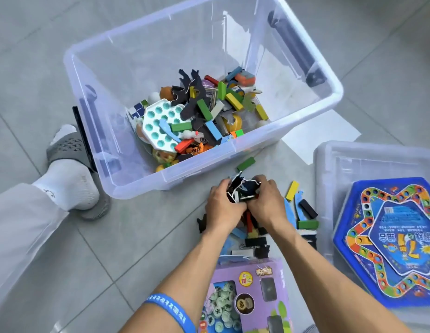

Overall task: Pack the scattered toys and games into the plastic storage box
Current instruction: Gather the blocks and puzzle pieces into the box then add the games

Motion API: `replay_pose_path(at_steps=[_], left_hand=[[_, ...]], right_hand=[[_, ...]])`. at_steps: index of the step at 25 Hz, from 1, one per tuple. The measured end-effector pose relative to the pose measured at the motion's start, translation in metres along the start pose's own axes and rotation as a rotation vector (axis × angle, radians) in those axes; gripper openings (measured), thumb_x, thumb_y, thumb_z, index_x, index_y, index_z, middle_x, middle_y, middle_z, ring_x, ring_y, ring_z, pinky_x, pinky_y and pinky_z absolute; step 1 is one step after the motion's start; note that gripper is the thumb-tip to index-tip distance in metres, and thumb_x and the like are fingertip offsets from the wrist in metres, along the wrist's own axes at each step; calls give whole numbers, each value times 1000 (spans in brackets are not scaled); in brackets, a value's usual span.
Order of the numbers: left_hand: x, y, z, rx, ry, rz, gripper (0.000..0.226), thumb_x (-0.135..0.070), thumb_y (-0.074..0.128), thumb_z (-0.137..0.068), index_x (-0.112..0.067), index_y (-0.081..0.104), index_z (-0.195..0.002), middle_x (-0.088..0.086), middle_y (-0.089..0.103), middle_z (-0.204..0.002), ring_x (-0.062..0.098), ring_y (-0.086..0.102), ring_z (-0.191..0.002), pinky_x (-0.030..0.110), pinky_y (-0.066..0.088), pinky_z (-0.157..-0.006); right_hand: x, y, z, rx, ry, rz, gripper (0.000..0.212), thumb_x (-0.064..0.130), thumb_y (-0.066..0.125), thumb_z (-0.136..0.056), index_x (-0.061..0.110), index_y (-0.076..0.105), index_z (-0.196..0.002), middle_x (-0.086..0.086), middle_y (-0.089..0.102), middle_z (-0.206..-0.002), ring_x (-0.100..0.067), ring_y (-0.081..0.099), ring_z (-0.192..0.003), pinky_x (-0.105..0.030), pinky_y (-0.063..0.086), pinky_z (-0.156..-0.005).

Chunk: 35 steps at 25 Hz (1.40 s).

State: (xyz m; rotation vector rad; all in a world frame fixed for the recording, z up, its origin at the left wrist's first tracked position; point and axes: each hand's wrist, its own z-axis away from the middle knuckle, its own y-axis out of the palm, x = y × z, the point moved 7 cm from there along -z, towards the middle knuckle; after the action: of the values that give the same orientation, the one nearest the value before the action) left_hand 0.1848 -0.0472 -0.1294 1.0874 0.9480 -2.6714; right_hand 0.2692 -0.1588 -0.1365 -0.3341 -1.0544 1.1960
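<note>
Both hands are cupped together around a clump of dark flat pieces (241, 189), left hand (222, 207) and right hand (267, 204) pressed in from either side, just off the near wall of the clear plastic storage box (89, 75). Can't really tell what those pieces are, maybe foam or card cutouts. More blocks and scraps (303, 212) lie on the tiled floor (41, 27) under and beside the hands. The box already has a heap of colourful toys (197, 114) at its near end. A purple game box (247, 294) sits by the forearms, and a blue board game (389, 241) rests on a clear lid (329, 164) to the right.
</note>
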Motion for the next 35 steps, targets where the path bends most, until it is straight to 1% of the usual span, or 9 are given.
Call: replay_pose_path(at_steps=[5, 11, 18, 20, 23, 25, 28, 32, 35], left_hand=[[17, -6, 16, 96, -273, 402, 48, -1, 67, -71, -29, 65, -110, 2, 71, -87, 15, 69, -53, 33, 62, -59], [-15, -56, 76, 94, -177, 670, 33, 8, 65, -76, -21, 68, -92, 9, 65, -71, 25, 66, -65, 31, 59, -55], [-140, -184, 128, 78, 170, 997, 25, 7, 65, -81, -17, 62, -89, 4, 67, -68, 26, 68, -65, 33, 57, -55], [-176, -221, 116, 74, 154, 940, 16, -5, 66, -84, -18, 59, -90, 5, 65, -75, 30, 68, -66, 34, 59, -56], [-185, -238, 108, 115, -12, 696, 20, -31, 66, -87, -20, 58, -103, 7, 55, -112, 38, 67, -87, 37, 62, -60], [-174, -238, 108, -15, 44, 689, 33, -27, 65, -86, -20, 57, -117, 4, 56, -117, 31, 67, -93, 37, 62, -61], [-135, -204, 122, -150, 166, 704, 21, -15, 61, -86, -20, 64, -106, 3, 68, -100, 15, 68, -77, 28, 55, -51], [-41, -96, 106, 19, -48, 310, 19, -20, 65, -79, -29, 64, -95, -3, 67, -102, 17, 67, -91, 33, 56, -74], [24, -53, 79, 151, -130, -308, 67, -35, 70, -75, -34, 41, -135, 0, 40, -135, 27, 48, -120, 36, 44, -91]], right_hand=[[-12, -10, 17, -29, 238, -773, 20, -6, 52, -78, 14, 52, -83, -10, 51, -65, -16, 44, -40, -22, 33, -37], [13, -28, 78, 93, 390, -1273, 24, -4, 45, -82, 19, 51, -79, -3, 49, -66, -17, 40, -43, -16, 20, -39], [165, -134, 121, 258, 119, -1647, 14, 5, 42, -85, 15, 51, -90, -5, 51, -74, -14, 42, -49, -14, 30, -34], [211, -169, 119, 327, 111, -1577, 14, 23, 46, -92, 11, 53, -93, -10, 57, -86, -22, 56, -67, -26, 54, -56], [220, -201, 114, 124, 172, -1247, 27, 35, 50, -96, 10, 49, -104, -11, 53, -93, -28, 60, -85, -44, 50, -96], [200, -213, 112, -168, 80, -1117, 12, 24, 50, -95, 14, 53, -101, -6, 56, -92, -22, 61, -74, -39, 54, -82], [123, -170, 110, -441, 59, -1086, 11, 17, 50, -88, 20, 60, -87, -4, 66, -81, -22, 62, -63, -31, 53, -53], [38, -75, 80, -255, 122, -469, 36, 38, 58, -68, 34, 56, -104, 3, 64, -108, -24, 65, -95, -46, 55, -81], [33, -29, 40, -44, -69, 95, 70, 36, 67, -71, 38, 37, -135, -6, 34, -146, -38, 48, -121, -47, 48, -90]])
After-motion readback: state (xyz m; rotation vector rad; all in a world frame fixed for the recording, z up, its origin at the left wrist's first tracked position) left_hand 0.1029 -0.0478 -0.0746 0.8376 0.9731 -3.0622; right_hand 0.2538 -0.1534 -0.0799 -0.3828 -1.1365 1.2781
